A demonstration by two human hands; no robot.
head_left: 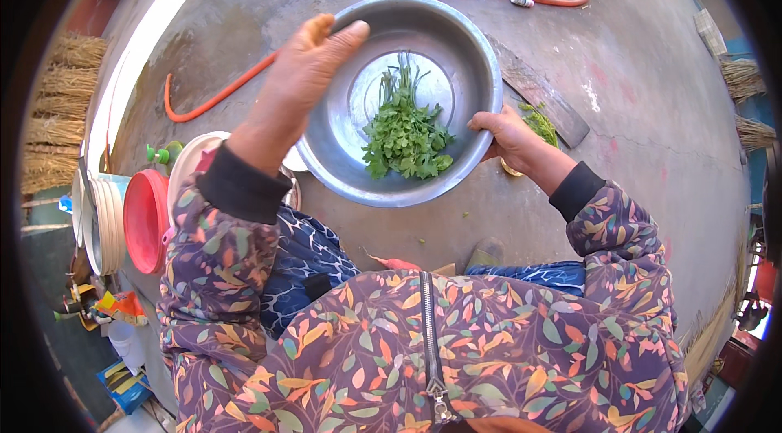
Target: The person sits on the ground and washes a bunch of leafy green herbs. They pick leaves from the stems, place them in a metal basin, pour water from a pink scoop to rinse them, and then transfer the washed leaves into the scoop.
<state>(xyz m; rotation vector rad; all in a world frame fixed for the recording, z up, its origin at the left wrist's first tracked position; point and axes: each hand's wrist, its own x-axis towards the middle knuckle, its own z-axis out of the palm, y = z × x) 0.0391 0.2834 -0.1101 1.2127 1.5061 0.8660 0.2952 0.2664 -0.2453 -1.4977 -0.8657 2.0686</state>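
Note:
A wide steel basin (440, 180) is held in front of me, with a bunch of leafy green herbs (407, 136) lying inside, stems pointing away from me. My left hand (305, 79) is closed at the basin's upper left rim, its thumb over the inside; its other fingers are partly hidden. On the right side, my right hand (521, 140) grips the rim with the thumb on top and the fingers underneath. Beyond that hand, more greens (539, 122) show, partly covered by it.
A wooden board (542, 91) lies on the concrete right of the basin. An orange hose (220, 99) curves across the ground behind. At left stand a red basin (145, 221) and a white bucket (102, 225). A reddish root vegetable (397, 263) shows near my lap.

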